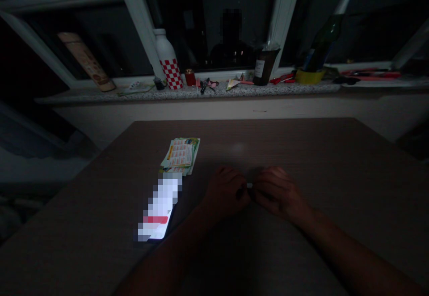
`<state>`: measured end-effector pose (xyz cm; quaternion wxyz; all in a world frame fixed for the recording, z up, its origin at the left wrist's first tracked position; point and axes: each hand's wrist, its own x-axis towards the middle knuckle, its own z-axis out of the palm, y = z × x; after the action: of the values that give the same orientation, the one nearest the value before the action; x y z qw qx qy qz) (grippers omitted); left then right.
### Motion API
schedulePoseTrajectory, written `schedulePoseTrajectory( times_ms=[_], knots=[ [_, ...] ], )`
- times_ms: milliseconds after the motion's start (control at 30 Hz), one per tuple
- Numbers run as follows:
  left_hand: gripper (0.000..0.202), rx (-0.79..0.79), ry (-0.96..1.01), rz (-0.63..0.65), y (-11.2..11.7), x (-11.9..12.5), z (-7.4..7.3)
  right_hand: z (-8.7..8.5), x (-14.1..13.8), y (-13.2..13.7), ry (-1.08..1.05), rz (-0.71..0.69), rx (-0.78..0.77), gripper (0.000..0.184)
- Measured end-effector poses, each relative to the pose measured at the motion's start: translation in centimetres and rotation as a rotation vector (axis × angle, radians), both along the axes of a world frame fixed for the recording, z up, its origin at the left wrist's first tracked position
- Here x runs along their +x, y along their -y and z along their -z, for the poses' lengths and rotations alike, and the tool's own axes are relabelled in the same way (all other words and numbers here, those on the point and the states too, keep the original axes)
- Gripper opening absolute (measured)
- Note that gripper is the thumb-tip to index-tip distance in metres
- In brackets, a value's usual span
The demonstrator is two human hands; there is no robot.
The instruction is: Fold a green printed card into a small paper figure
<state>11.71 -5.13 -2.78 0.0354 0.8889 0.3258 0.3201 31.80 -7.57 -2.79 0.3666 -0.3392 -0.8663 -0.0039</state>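
Observation:
My left hand (pixel 228 189) rests low over the table with its fingers curled. Facing it, my right hand (pixel 276 189) has its fingers bent and brought together. A small pale piece (pixel 249 185) shows in the narrow gap between the two hands, and both seem to pinch it. Its kind is too small and dark to make out, and most of it is hidden by the fingers. Left of my left hand lie a loose stack of printed cards or tickets (pixel 181 154) and a phone (pixel 158 228) with a lit, blurred-out screen.
The wooden table (pixel 318 148) ends below a granite windowsill (pixel 134 95). On the sill stand a tan tumbler (pixel 86 61), a red-checked white bottle (pixel 170 63), a small red jar (pixel 190 77), a dark cup (pixel 263 68) and a green bottle (pixel 321 41) in a yellow holder (pixel 310 77).

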Motion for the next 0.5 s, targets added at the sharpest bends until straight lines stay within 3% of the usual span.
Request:
schedulePoseTrajectory(
  times_ms=[367,500],
  knots=[
    [0.004,0.046,-0.012,-0.076,-0.4,-1.8,-0.8,-0.6,0.8,-0.1,-0.041,0.022,0.041,0.009],
    [0.003,0.055,0.055,-0.165,-0.8,-3.3,-1.2,-0.6,1.9,-0.4,-0.089,0.071,0.066,0.009]
  ],
)
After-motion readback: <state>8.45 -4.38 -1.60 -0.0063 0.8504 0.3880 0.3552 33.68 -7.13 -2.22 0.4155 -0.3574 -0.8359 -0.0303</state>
